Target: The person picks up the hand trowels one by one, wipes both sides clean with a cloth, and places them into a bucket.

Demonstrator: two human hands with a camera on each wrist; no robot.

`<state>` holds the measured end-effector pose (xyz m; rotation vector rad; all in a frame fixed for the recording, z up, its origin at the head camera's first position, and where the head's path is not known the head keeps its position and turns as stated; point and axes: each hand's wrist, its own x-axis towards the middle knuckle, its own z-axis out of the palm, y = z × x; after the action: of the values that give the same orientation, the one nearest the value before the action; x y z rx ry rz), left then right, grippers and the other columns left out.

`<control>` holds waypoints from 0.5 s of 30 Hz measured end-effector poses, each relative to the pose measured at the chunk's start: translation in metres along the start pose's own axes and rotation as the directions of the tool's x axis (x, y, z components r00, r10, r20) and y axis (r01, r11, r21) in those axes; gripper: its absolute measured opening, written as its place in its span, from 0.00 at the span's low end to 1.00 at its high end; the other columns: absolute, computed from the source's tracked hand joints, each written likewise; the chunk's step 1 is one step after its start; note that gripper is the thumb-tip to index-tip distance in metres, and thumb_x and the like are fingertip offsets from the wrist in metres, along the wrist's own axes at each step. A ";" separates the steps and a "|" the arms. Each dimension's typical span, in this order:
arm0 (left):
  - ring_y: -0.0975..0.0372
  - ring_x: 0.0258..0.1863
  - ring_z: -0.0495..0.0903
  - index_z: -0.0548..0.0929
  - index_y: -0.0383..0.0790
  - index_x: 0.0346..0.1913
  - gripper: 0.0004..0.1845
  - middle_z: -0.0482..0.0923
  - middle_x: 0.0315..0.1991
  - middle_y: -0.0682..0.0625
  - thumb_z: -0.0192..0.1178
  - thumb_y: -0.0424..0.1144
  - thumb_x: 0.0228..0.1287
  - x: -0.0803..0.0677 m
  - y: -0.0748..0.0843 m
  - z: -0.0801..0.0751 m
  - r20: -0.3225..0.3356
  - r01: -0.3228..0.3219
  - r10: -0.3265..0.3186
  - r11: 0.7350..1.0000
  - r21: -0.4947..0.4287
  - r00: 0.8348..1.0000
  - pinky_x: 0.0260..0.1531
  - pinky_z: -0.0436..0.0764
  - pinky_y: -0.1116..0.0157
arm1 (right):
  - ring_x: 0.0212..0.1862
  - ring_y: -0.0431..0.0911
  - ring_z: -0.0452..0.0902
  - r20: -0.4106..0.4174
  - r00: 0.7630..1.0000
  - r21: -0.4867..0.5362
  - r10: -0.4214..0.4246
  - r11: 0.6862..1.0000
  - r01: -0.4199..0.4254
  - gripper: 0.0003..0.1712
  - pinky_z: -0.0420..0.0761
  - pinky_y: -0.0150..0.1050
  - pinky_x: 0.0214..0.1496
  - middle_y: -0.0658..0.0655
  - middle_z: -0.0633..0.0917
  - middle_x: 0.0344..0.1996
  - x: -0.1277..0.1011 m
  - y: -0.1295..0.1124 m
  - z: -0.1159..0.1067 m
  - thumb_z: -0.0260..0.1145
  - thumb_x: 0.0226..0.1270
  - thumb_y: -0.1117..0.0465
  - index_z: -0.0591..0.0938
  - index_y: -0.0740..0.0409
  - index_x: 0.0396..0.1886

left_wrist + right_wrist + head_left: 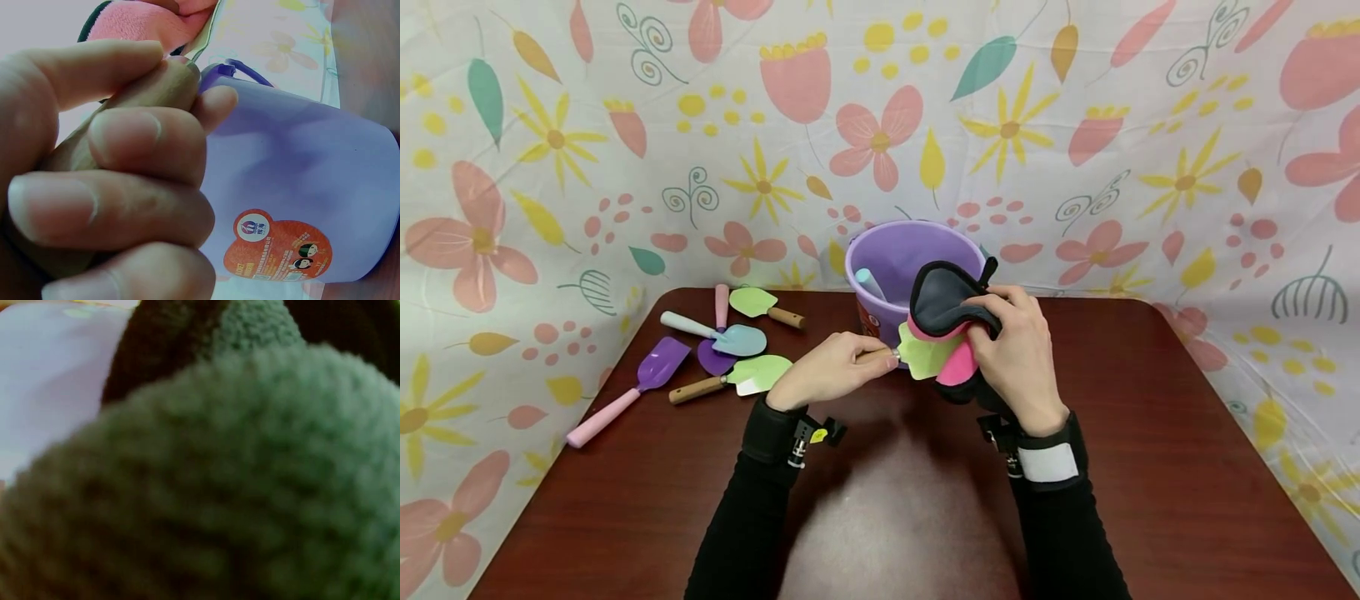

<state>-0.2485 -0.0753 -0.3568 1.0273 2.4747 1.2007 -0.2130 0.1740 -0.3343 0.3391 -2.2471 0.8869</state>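
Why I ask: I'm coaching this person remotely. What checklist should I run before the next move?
1. Left grip on the green shovel: ok, fingers curl round its wooden handle.
2. Right grip on the black-and-pink fabric piece: ok, held.
3. Blade clear of the fabric: cannot tell, they overlap in the head view.
4. Purple bucket upright: ok.
5. Bucket empty: not ok, a light-blue handle shows inside.

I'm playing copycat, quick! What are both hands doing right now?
Left hand: closed, holding a green tool by its wooden handle.
Right hand: closed, holding a pink-and-dark cloth item.
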 end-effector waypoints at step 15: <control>0.66 0.19 0.55 0.72 0.46 0.24 0.20 0.53 0.18 0.57 0.53 0.54 0.73 0.002 -0.002 -0.002 -0.026 -0.002 0.002 1.000 -0.005 1.000 0.26 0.60 0.66 | 0.50 0.58 0.72 0.053 0.998 0.047 -0.033 0.998 0.030 0.14 0.71 0.53 0.48 0.61 0.80 0.48 -0.003 -0.020 -0.003 0.65 0.53 0.75 0.88 0.60 0.39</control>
<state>-0.2517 -0.0765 -0.3571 1.0196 2.4888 1.2280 -0.1998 0.1615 -0.3244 0.4231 -2.2663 0.9245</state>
